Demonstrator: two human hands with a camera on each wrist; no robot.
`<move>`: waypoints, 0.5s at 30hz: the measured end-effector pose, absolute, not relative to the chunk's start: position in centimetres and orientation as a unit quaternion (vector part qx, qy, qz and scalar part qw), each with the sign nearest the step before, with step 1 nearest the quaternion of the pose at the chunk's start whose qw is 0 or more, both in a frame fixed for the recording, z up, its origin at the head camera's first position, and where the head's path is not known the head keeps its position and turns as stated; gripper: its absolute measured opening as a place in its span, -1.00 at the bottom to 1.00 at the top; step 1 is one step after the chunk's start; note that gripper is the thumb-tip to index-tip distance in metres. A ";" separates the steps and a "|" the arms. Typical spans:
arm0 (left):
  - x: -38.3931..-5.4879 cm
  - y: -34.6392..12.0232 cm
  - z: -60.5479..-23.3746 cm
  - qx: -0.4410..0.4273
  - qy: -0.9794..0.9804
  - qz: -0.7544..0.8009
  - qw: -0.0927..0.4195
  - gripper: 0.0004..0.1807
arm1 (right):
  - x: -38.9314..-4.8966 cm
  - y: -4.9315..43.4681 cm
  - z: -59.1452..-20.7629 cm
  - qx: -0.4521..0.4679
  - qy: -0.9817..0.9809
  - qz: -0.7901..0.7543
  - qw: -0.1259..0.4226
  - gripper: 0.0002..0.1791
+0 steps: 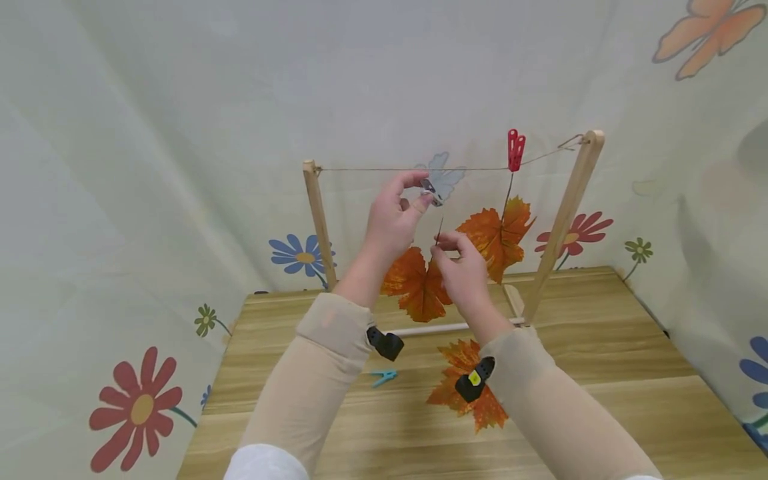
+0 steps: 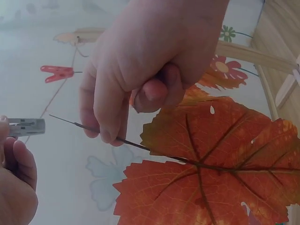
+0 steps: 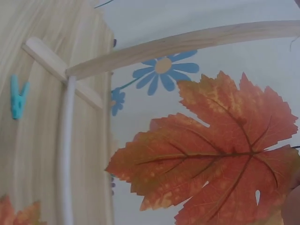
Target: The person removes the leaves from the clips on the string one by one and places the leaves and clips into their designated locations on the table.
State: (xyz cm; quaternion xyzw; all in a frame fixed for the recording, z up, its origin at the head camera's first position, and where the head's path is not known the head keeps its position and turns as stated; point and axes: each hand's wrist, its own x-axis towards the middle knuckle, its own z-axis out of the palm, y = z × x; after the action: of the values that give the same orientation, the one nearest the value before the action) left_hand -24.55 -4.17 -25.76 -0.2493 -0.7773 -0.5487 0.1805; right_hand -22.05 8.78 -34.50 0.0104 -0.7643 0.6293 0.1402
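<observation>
My left hand [image 1: 389, 219] pinches a grey clothespin [image 1: 435, 195] just below the string [image 1: 366, 169]. In the left wrist view the clothespin [image 2: 32, 126] lies close to the tip of a dark leaf stem [image 2: 63, 119], with a small gap between them. That stem is pinched by the thumb and fingers of my right hand [image 1: 467, 272]. From it hangs an orange autumn leaf [image 1: 420, 290], which also fills much of the right wrist view. Fingers partly cover the clothespin, so whether its mouth is spread I cannot tell.
A red clothespin [image 1: 515, 152] holds a second orange leaf [image 1: 501, 233] on the string. Two wooden posts [image 1: 564, 227] carry the string, joined low down by a white rod [image 1: 429, 329]. On the table [image 1: 600, 360] lie a teal clothespin [image 1: 384, 377] and another leaf [image 1: 447, 393].
</observation>
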 end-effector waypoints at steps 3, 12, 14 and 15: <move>-24.4 -4.2 -26.3 -0.253 -0.777 -0.551 0.169 -0.63 | -21.7 8.9 -35.1 0.008 -0.743 0.653 0.143 -0.77; -23.9 -4.4 -28.5 -0.218 -0.776 -0.577 0.129 -0.65 | -21.1 10.0 -36.9 -0.013 -0.674 0.715 0.185 -0.78; -23.6 -4.5 -29.2 -0.212 -0.776 -0.582 0.119 -0.65 | -20.8 10.2 -37.4 -0.023 -0.654 0.730 0.197 -0.80; -23.5 -4.5 -29.6 -0.212 -0.776 -0.583 0.116 -0.65 | -20.6 10.3 -37.7 -0.028 -0.644 0.738 0.201 -0.81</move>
State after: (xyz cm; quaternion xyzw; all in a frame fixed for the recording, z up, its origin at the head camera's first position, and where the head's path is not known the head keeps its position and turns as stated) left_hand -23.51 -4.51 -29.58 -0.2121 -0.7757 -0.5829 0.1163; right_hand -20.60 10.27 -37.73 -0.0283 -0.6438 0.7379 0.2006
